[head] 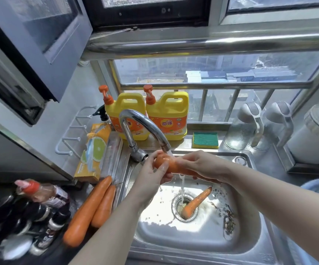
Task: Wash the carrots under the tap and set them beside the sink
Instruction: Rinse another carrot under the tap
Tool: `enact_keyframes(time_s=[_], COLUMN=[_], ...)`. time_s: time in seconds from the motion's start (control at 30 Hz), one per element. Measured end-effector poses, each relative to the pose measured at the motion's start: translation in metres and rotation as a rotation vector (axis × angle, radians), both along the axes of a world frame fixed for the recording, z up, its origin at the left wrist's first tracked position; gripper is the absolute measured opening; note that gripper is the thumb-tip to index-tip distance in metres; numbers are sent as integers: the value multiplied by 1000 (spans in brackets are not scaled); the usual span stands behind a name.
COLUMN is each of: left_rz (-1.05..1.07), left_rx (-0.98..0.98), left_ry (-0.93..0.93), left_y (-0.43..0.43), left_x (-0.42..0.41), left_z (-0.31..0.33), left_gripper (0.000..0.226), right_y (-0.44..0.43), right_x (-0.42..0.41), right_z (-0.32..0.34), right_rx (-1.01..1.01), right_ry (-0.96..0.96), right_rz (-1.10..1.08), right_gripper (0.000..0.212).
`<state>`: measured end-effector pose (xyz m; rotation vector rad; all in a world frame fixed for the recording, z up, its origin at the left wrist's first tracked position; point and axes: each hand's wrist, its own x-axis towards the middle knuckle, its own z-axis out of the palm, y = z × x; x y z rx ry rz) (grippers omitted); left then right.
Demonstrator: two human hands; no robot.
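I count four smooth, tapered carrots; left hand (pixel 154 175) and right hand (pixel 198 165) both grip one carrot (pixel 169 164) under the curved chrome tap (pixel 129 134); a second carrot (pixel 196 201) lies across the steel sink (pixel 193 236)'s round drain; a long carrot (pixel 89 211) and a shorter carrot (pixel 105 205) lie touching beside the sink.

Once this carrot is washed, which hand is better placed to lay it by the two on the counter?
Probably the left hand: it grips the held carrot nearer the two carrots, left of the sink; the right hand is farther.
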<state>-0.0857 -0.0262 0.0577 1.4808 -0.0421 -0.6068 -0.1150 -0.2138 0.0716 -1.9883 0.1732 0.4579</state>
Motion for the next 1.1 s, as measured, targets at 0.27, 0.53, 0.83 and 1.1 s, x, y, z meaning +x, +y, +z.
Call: enact_keyframes(time_s=[0.27, 0.53, 0.83, 1.1], left_rz=[-37, -48, -78, -2], left_rx=[150, 136, 212, 176], left_ry=[-100, -191, -142, -159], left_y=[2, 4, 7, -4], left_x=[2, -12, -1, -1], left_z=[4, -5, -8, -12], left_gripper=[37, 18, 41, 23], right_y=[14, -5, 2, 13], right_x=[-1, -5, -5, -4], right_z=[-6, 13, 16, 5], right_rx=[-232, 113, 103, 56], right_ry=[-154, 138, 134, 7], right_rz=[4, 149, 85, -87], right_gripper=[33, 28, 33, 34])
